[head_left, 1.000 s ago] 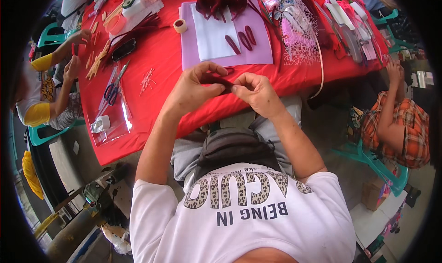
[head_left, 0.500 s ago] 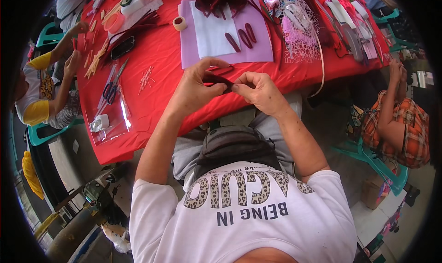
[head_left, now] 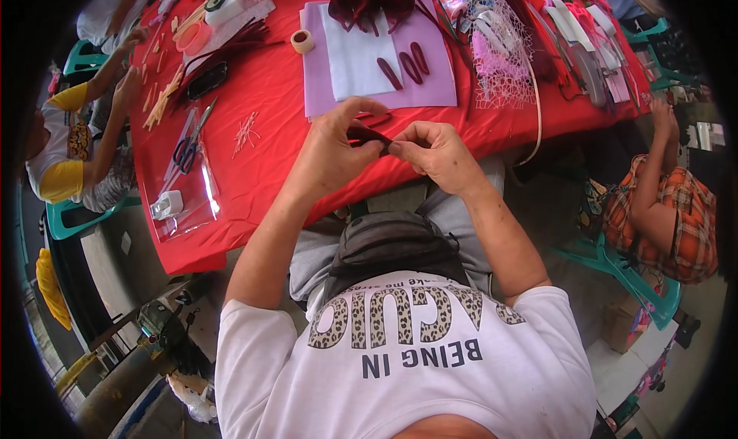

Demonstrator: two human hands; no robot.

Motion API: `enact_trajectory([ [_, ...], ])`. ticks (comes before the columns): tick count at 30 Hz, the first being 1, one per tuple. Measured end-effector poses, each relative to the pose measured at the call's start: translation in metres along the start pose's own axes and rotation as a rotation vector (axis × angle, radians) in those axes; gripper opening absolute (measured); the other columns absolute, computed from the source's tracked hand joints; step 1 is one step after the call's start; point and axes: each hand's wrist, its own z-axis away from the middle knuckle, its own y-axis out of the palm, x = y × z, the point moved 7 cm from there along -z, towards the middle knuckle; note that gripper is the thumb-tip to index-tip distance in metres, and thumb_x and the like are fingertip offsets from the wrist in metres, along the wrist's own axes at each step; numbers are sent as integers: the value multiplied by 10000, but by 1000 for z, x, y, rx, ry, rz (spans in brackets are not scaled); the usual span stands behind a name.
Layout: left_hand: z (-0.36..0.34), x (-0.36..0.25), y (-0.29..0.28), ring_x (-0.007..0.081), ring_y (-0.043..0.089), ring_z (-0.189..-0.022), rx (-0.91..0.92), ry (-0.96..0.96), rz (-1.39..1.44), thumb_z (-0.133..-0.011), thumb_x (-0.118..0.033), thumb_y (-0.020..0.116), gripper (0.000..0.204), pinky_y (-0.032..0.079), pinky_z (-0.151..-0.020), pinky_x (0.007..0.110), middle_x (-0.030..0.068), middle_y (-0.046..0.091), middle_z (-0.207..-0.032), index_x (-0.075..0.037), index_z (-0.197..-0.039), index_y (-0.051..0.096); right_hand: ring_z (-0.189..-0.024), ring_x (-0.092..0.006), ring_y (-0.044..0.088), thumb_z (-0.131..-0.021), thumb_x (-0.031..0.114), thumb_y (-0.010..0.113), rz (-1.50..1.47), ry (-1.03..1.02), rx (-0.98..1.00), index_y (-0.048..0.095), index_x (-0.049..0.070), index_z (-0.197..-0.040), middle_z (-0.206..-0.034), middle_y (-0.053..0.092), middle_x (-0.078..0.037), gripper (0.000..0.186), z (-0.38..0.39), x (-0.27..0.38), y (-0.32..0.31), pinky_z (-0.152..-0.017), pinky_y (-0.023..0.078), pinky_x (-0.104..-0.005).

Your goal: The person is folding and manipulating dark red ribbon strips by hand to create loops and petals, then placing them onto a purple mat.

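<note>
Both hands meet just in front of the table edge, holding a dark maroon pipe cleaner piece [head_left: 366, 134]. My left hand [head_left: 332, 153] is closed around it, its fingers curled over the far side and the thumb underneath. My right hand [head_left: 440, 156] pinches its right end between thumb and forefinger. The fingers partly hide the piece, so its full shape cannot be made out. Just beyond lies a white sheet [head_left: 350, 62] on a purple sheet [head_left: 438, 89]. On them rest several slim maroon loops [head_left: 413, 66] and a row of rounded dark maroon petal shapes [head_left: 369, 10].
A tape roll [head_left: 302, 41] stands left of the sheets on the red tablecloth [head_left: 261, 78]. Farther left are scissors [head_left: 187, 151], a clear plastic pouch [head_left: 198, 197] and wooden sticks [head_left: 163, 97]. Pink netting [head_left: 500, 54] lies at right. People sit at both sides.
My hands keep nearly the same place and grip on the maroon piece, with only slight finger shifts. The person at left has moved their hands a little.
</note>
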Motion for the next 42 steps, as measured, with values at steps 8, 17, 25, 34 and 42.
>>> enact_trajectory([
  [8, -4, -4, 3, 145, 630, -829, -4, 30, -121, -708, 37, 577, 370, 483, -758, 263, 111, 638, -904, -3, -1072, 524, -596, -11, 430, -821, 68, 592, -37, -83, -32, 594, 15, -804, -662, 528, 54, 56, -1, -3, -1, -516, 341, -179],
  [17, -6, 15, -23, 155, 596, -857, -391, 26, 322, -857, -161, 582, 393, 475, -784, 294, 104, 625, -948, 18, -1177, 438, -495, 5, 348, -840, 53, 545, -448, -133, -172, 556, 24, -833, -626, 459, 63, 32, -7, -12, -17, -427, 269, -176],
  [25, 15, 61, 36, 143, 610, -765, -368, -156, 732, -853, -166, 604, 181, 509, -697, 284, 75, 629, -846, -2, -928, 586, -504, -1, 365, -843, 61, 550, -438, -144, -271, 571, 18, -846, -635, 481, 55, 48, -9, -19, -9, -445, 285, -168],
  [34, 12, 59, 39, 96, 573, -676, -516, -137, 883, -832, -116, 625, 119, 484, -647, 245, 51, 608, -774, -17, -847, 560, -507, -10, 370, -850, 81, 550, -474, -111, -279, 572, 28, -825, -621, 481, 51, 62, -5, -30, -3, -461, 296, -175],
  [42, 10, 56, 41, 110, 582, -703, -495, -58, 822, -826, -139, 635, 163, 477, -670, 243, 50, 617, -795, -3, -891, 572, -490, -9, 359, -847, 75, 554, -520, -94, -278, 571, 32, -811, -604, 472, 54, 59, -4, -28, -4, -439, 281, -176],
])
